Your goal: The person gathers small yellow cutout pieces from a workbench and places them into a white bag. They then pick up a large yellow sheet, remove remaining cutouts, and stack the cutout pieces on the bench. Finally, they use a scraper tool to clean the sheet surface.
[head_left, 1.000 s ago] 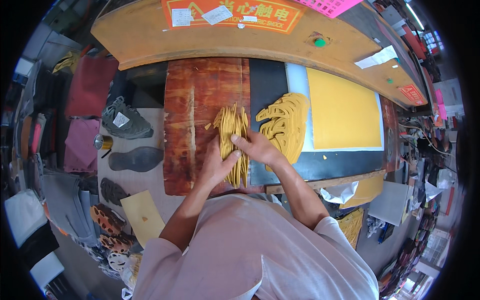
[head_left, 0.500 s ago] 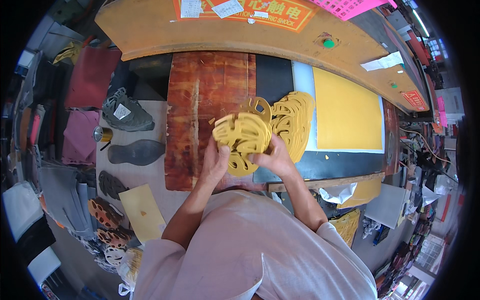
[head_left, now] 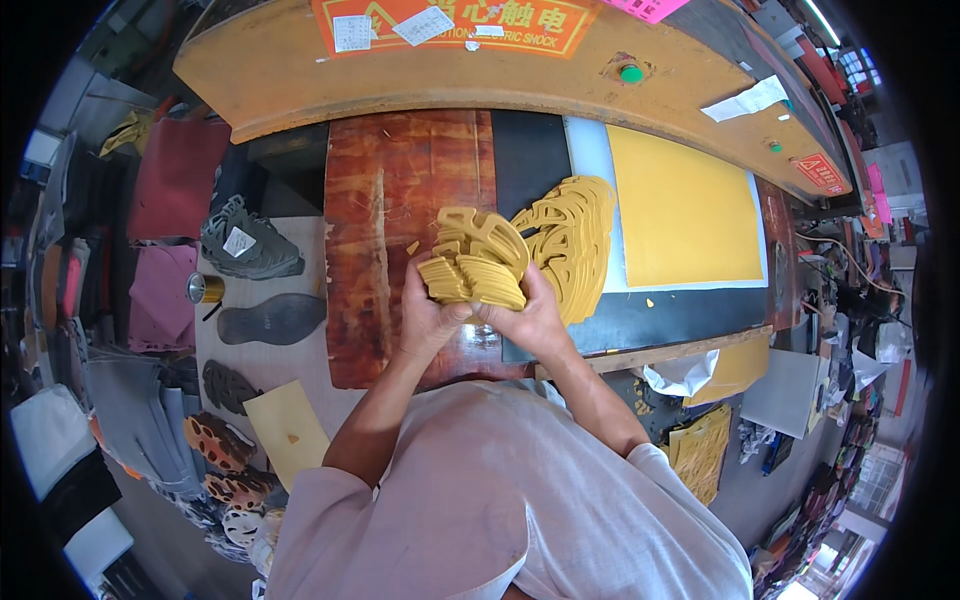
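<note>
Between my two hands is a stack of yellow cut-out shoe pieces [head_left: 476, 262], tilted so its layered edges show. My left hand [head_left: 430, 312] is closed on the stack's left side, its thumb at the near edge. On the opposite side my right hand [head_left: 533, 312] grips the same stack, both thumbs close together. Just right of it lies a larger pile of similar yellow cut-outs [head_left: 575, 250], fanned out on the dark board. Under my hands is a worn reddish-brown board [head_left: 365, 220].
A yellow sheet [head_left: 685, 210] lies on a white one at the right. Along the far side runs an orange machine beam [head_left: 400, 90] with a green button [head_left: 631, 74]. Leftward are a grey cut-out stack [head_left: 250, 245], a dark sole [head_left: 270, 320] and a can [head_left: 206, 289].
My hands have tipped the stack of yellow cut-outs, so its layered edges now face me instead of its flat top. The view has shifted slightly.
</note>
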Tool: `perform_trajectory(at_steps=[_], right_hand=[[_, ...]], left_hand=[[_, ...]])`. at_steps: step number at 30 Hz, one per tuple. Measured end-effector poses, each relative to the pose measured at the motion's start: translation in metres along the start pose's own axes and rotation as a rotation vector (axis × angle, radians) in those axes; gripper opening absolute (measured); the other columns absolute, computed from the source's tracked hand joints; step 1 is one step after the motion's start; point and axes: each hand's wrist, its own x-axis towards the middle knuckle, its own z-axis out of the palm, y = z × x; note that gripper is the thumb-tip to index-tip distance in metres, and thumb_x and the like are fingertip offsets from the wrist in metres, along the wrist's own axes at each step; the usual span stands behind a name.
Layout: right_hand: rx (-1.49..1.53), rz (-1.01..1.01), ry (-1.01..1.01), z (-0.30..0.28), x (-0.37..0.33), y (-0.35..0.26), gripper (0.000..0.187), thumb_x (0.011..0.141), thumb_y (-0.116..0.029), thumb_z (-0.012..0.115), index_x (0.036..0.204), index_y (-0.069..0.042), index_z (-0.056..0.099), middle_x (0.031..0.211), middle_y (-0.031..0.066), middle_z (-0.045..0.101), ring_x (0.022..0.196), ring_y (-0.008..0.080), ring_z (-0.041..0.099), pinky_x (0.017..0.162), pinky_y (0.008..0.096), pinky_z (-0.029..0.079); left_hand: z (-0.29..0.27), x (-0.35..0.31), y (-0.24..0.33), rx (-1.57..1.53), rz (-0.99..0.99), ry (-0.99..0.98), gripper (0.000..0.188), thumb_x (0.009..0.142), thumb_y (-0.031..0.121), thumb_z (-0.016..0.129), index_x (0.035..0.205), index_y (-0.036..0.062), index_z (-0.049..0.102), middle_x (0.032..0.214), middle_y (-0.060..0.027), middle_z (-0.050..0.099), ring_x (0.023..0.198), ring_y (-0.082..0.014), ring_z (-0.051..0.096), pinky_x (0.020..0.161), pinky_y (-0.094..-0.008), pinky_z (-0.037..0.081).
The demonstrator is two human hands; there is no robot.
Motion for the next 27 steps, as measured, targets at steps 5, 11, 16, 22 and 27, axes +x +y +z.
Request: perform_trajectory(at_steps=[5, 11, 16, 22, 27], right_hand=[[-0.100, -0.207, -0.051, -0.007, -0.004, -0.001, 0.096, 0.079, -0.021, 0.098, 0.157, -0.001, 0.046, 0.145, 0.0144, 0.061, 0.134, 0.0246, 0.060, 0.113, 0.0404, 0.049], [-0.388, -0.128, -0.161, -0.010, 0.006, 0.000, 0.087, 0.078, -0.022, 0.096, 0.150, 0.000, 0.052, 0.142, 0.0196, 0.061, 0.132, 0.0314, 0.061, 0.112, 0.0419, 0.049], [-0.155, -0.001, -0.127, -0.005, -0.005, -0.006, 0.077, 0.083, -0.020, 0.095, 0.145, 0.001, 0.054, 0.140, 0.0147, 0.064, 0.126, 0.0192, 0.063, 0.107, 0.0364, 0.053], [-0.028, -0.076, -0.055, 0.003, -0.001, 0.001, 0.080, 0.086, -0.018, 0.093, 0.149, 0.002, 0.048, 0.136, 0.0133, 0.065, 0.125, 0.0193, 0.063, 0.109, 0.0370, 0.052], [0.018, 0.035, 0.016, -0.001, 0.005, 0.009, 0.069, 0.087, -0.016, 0.090, 0.142, 0.004, 0.053, 0.131, 0.0151, 0.067, 0.122, 0.0195, 0.064, 0.106, 0.0370, 0.052]], left_hand=[[-0.007, -0.012, 0.002, -0.079, 0.155, -0.082, 0.118, 0.065, 0.059, 0.100, 0.149, 0.0008, 0.042, 0.144, -0.0118, 0.058, 0.132, -0.0232, 0.059, 0.114, -0.0398, 0.050], [-0.025, -0.012, -0.004, 0.187, 0.129, -0.148, 0.118, 0.068, 0.063, 0.097, 0.152, -0.0018, 0.045, 0.141, -0.0124, 0.061, 0.129, -0.0234, 0.062, 0.111, -0.0390, 0.051], [-0.023, -0.017, 0.002, 0.235, 0.098, -0.065, 0.113, 0.071, 0.073, 0.090, 0.145, -0.0037, 0.051, 0.135, -0.0123, 0.066, 0.124, -0.0220, 0.064, 0.107, -0.0382, 0.052], [-0.016, -0.024, -0.005, 0.209, 0.017, -0.135, 0.095, 0.082, 0.067, 0.087, 0.140, -0.0020, 0.057, 0.132, -0.0101, 0.067, 0.119, -0.0224, 0.066, 0.106, -0.0393, 0.053], [-0.005, -0.023, -0.020, 0.152, 0.039, -0.071, 0.073, 0.100, 0.054, 0.074, 0.143, -0.0026, 0.055, 0.134, -0.0130, 0.066, 0.124, -0.0252, 0.064, 0.109, -0.0400, 0.050]])
